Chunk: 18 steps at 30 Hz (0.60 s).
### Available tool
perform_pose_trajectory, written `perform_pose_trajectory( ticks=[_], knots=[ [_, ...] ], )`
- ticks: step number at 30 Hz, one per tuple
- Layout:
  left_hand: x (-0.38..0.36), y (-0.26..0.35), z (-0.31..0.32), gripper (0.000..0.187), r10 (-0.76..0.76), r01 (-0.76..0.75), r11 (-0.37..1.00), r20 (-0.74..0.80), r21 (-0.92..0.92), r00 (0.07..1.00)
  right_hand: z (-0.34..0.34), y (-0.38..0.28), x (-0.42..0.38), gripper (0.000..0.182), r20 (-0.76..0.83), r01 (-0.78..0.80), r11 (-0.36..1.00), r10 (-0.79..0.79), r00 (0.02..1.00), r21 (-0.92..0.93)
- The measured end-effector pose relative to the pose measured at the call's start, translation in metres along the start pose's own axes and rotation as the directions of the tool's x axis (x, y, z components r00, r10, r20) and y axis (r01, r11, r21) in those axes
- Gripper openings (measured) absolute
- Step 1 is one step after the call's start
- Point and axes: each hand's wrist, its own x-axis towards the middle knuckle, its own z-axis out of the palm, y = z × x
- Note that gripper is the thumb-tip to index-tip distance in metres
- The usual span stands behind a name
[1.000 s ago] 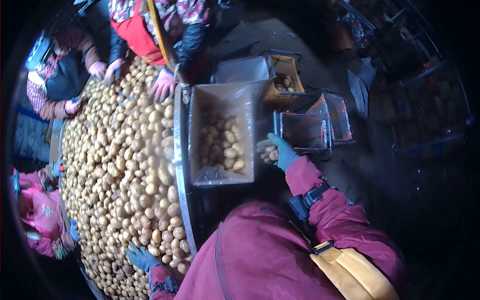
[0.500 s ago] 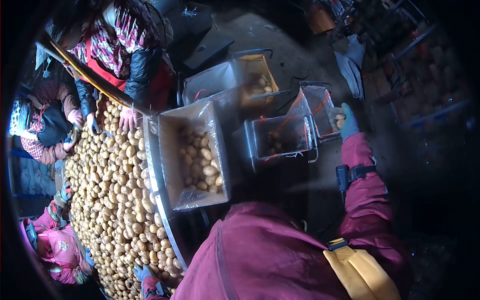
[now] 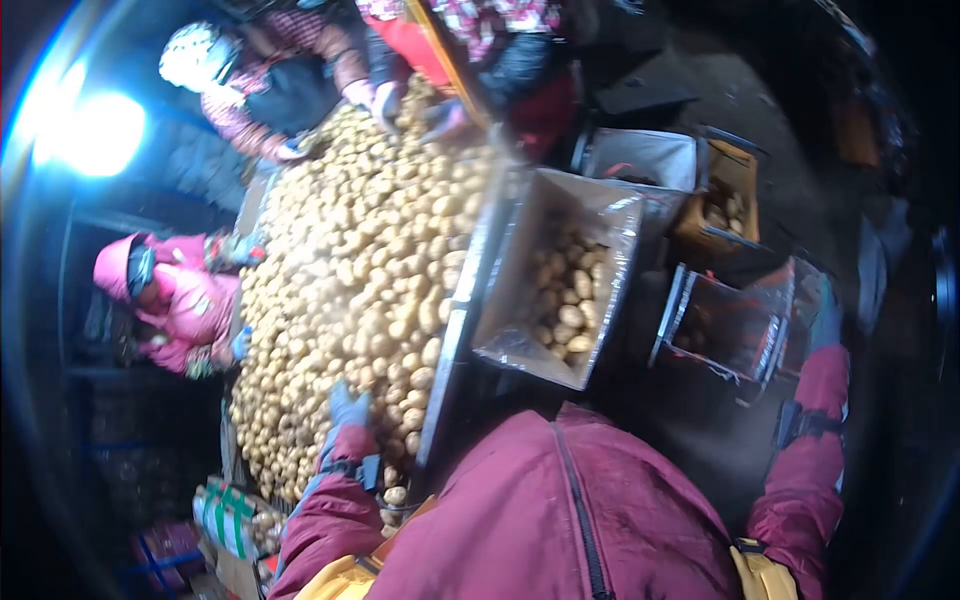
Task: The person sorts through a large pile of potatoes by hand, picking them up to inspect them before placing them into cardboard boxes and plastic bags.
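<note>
My left hand [image 3: 348, 408], in a blue-grey glove, rests on the heap of potatoes [image 3: 340, 270] near the table's front end. Its fingers look apart, and I see no potato gripped in them. Far to the right, my right hand [image 3: 826, 322], gloved too, is at the outer edge of a clear plastic-lined bin [image 3: 797, 305]. Blur and dim light hide its fingers, so I cannot make out whether it holds anything. Between my arms stands a plastic-lined cardboard box [image 3: 500, 320] with potatoes inside, beside the table's metal edge [image 3: 455, 350].
A second lined bin [image 3: 735, 325] adjoins the right one. Behind are a white-lined bin [image 3: 640, 155] and a yellowish bin [image 3: 695, 225] holding potatoes. Co-workers, one in pink [image 3: 190, 300], reach into the heap from the far sides. A bright lamp [image 3: 100, 135] glares at left.
The view has swung left, so everything sits further right. My left arm shows more and its hand is further onto the heap. The potatoes seen earlier in my right hand are no longer visible.
</note>
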Motion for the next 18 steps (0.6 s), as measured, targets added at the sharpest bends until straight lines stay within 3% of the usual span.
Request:
perform_pose_trajectory(
  ticks=[3, 4, 8, 9, 11, 12, 14, 16, 18],
  knots=[
    [-0.005, 0.031, -0.001, 0.098, -0.002, 0.013, 0.992, 0.081, -0.127, 0.997, 0.12, -0.057, -0.062, 0.07, 0.348, -0.147, 0.989, 0.13, 0.928, 0.022],
    [-0.007, 0.043, -0.001, 0.101, -0.023, 0.035, 0.988, 0.08, -0.149, 0.997, 0.159, -0.051, -0.074, 0.073, 0.365, -0.022, 0.991, 0.069, 0.929, -0.132],
    [-0.015, 0.08, -0.029, 0.105, -0.045, 0.064, 0.969, 0.083, -0.24, 0.995, 0.29, -0.07, -0.151, 0.065, 0.642, -0.012, 0.98, 0.139, 0.754, -0.198],
    [-0.007, 0.063, -0.011, 0.104, 0.024, -0.017, 0.962, 0.024, -0.271, 0.999, 0.327, -0.073, -0.169, 0.067, 0.587, -0.082, 0.956, 0.239, 0.774, -0.281],
    [-0.004, 0.086, -0.033, 0.1, 0.049, -0.049, 0.976, -0.001, -0.211, 0.999, 0.373, -0.069, -0.197, 0.057, 0.751, -0.045, 0.972, 0.207, 0.627, -0.231],
    [0.0, 0.087, -0.034, 0.099, 0.077, -0.079, 0.978, -0.017, -0.193, 0.997, 0.398, -0.073, -0.211, 0.056, 0.823, -0.077, 0.963, 0.26, 0.505, -0.257],
    [0.008, 0.094, -0.032, 0.096, 0.107, -0.109, 0.99, -0.03, -0.087, 0.994, 0.445, -0.075, -0.247, 0.065, 0.877, -0.035, 0.95, 0.301, 0.375, -0.311],
    [0.018, 0.109, -0.035, 0.092, 0.202, -0.208, 0.975, -0.084, -0.079, 0.976, 0.487, -0.068, -0.273, 0.058, 0.906, -0.057, 0.933, 0.36, 0.222, -0.357],
    [0.029, 0.117, -0.026, 0.092, 0.228, -0.231, 0.918, -0.048, -0.322, 0.973, 0.522, -0.06, -0.303, 0.051, 0.904, -0.02, 0.912, 0.409, 0.125, -0.41]
  ],
)
